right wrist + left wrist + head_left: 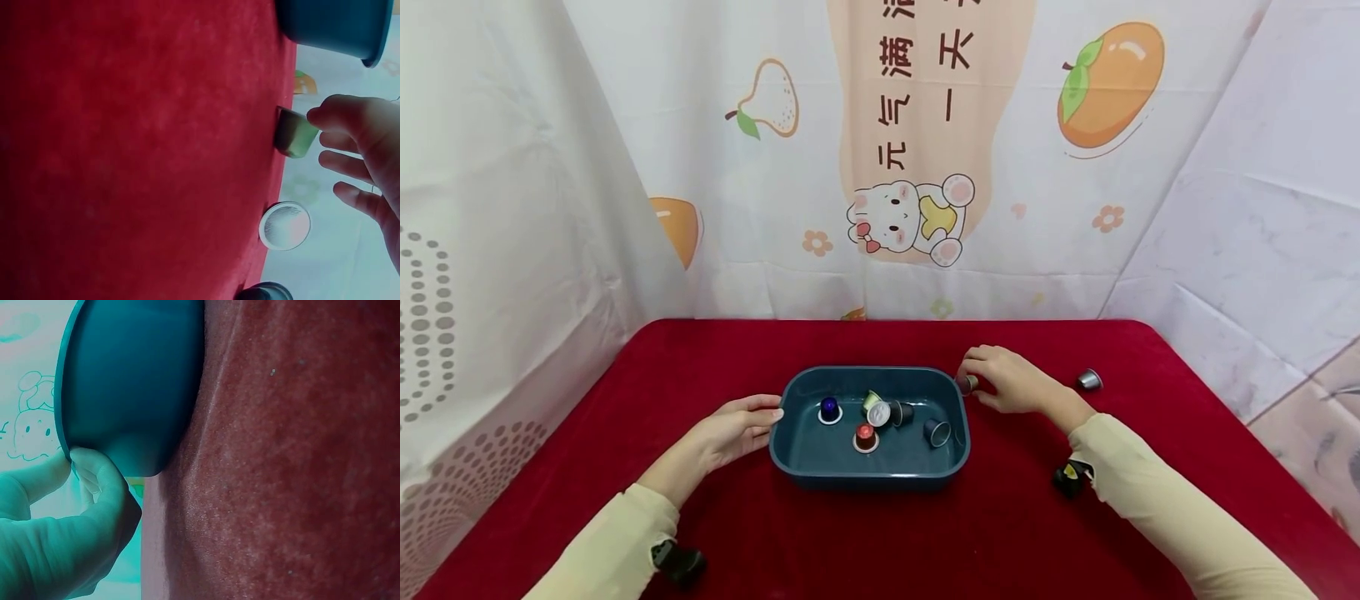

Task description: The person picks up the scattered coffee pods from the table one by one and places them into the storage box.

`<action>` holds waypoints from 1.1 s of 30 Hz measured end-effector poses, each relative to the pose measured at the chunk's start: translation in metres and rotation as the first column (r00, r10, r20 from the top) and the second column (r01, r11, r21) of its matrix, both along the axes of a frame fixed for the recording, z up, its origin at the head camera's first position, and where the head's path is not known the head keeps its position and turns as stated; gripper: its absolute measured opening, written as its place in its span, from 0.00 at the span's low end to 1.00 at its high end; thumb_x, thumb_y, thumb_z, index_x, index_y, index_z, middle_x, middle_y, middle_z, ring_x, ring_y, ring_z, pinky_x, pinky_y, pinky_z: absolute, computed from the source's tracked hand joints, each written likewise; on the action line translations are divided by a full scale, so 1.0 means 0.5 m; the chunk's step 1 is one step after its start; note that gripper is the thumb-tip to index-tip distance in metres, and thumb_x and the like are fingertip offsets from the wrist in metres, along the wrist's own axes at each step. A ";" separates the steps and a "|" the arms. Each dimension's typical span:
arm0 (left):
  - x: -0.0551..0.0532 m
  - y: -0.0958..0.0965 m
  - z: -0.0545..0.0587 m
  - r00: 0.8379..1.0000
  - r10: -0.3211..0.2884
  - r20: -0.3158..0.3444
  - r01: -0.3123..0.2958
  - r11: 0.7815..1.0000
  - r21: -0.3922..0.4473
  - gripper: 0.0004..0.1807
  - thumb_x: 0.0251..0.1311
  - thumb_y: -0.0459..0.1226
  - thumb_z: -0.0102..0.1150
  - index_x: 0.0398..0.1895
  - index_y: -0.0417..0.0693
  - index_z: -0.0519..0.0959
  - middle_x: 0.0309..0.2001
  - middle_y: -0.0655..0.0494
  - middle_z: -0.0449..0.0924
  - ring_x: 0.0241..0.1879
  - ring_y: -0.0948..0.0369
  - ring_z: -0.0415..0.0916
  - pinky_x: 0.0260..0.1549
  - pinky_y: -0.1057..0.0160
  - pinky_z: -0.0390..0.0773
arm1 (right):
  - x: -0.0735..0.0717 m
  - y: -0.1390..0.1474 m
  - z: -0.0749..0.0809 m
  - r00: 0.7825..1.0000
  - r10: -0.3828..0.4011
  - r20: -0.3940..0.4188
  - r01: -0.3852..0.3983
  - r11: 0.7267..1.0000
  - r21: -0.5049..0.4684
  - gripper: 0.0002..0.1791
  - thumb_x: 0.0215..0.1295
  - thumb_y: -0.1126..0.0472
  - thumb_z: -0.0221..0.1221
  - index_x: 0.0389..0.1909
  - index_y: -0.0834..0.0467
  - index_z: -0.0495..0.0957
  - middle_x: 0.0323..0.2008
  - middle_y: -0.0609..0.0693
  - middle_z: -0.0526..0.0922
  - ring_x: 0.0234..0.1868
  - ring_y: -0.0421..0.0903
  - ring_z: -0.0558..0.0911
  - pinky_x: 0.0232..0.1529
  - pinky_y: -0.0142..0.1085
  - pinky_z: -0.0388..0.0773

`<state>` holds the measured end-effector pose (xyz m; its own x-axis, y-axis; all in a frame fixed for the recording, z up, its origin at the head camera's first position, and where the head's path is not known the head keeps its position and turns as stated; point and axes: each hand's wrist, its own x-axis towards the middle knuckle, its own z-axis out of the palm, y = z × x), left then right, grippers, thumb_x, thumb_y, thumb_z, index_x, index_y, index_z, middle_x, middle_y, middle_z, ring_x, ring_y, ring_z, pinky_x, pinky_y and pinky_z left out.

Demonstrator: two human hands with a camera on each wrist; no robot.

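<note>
A dark teal rectangular tub [868, 479] sits on the table, several coffee capsules inside it. At its left end my left hand [739, 432] pinches the rim between thumb and fingers, as the left wrist view also shows. Just beyond the tub's right end my right hand [1006, 379] reaches down over a small coffee capsule [967, 383]. In the right wrist view this greenish-brown capsule [295, 132] rests on the cloth, the fingertip right at its edge and the other fingers loosely spread. Inside lie a blue capsule [830, 408], a red capsule [866, 437] and a dark capsule [937, 432].
A silver-grey capsule [1090, 380] lies on its side to the right of my right forearm. A capsule with a silver lid [285, 225] and a dark capsule [267, 292] show below the hand in the right wrist view. Red cloth [880, 542] covers the table; a printed curtain [775, 183] hangs behind.
</note>
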<state>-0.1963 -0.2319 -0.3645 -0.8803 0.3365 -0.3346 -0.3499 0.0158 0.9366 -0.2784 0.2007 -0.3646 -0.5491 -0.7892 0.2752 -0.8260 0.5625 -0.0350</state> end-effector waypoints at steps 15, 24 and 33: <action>0.003 0.005 0.011 1.000 0.007 -0.004 -0.007 1.000 0.005 0.31 0.67 0.35 0.52 0.67 0.30 0.54 0.40 0.62 0.80 0.40 0.69 0.79 0.45 0.71 0.80 | -0.024 -0.005 -0.003 1.000 0.026 0.000 -0.026 0.999 0.021 0.20 0.41 0.62 0.74 0.36 0.51 0.79 0.38 0.46 0.80 0.40 0.40 0.76 0.44 0.39 0.79; 0.007 0.003 0.004 1.000 0.008 -0.014 -0.008 1.000 0.016 0.29 0.67 0.35 0.52 0.65 0.30 0.55 0.40 0.62 0.80 0.41 0.68 0.79 0.45 0.71 0.80 | -0.030 -0.015 -0.011 0.999 0.038 0.023 -0.039 0.999 0.032 0.18 0.41 0.63 0.74 0.34 0.50 0.79 0.36 0.46 0.80 0.37 0.39 0.76 0.42 0.38 0.80; 0.010 0.005 0.001 1.000 0.023 -0.007 -0.023 1.000 -0.011 0.32 0.67 0.35 0.52 0.68 0.29 0.53 0.41 0.61 0.79 0.40 0.68 0.79 0.45 0.71 0.80 | -0.016 -0.015 -0.007 1.000 0.005 -0.007 -0.004 0.998 0.055 0.18 0.41 0.61 0.75 0.33 0.49 0.79 0.36 0.45 0.80 0.37 0.38 0.76 0.42 0.36 0.80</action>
<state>-0.1911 -0.2295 -0.3639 -0.8901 0.3126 -0.3316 -0.3435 0.0178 0.9390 -0.2863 0.1930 -0.3681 -0.5437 -0.8057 0.2352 -0.8286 0.5598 0.0022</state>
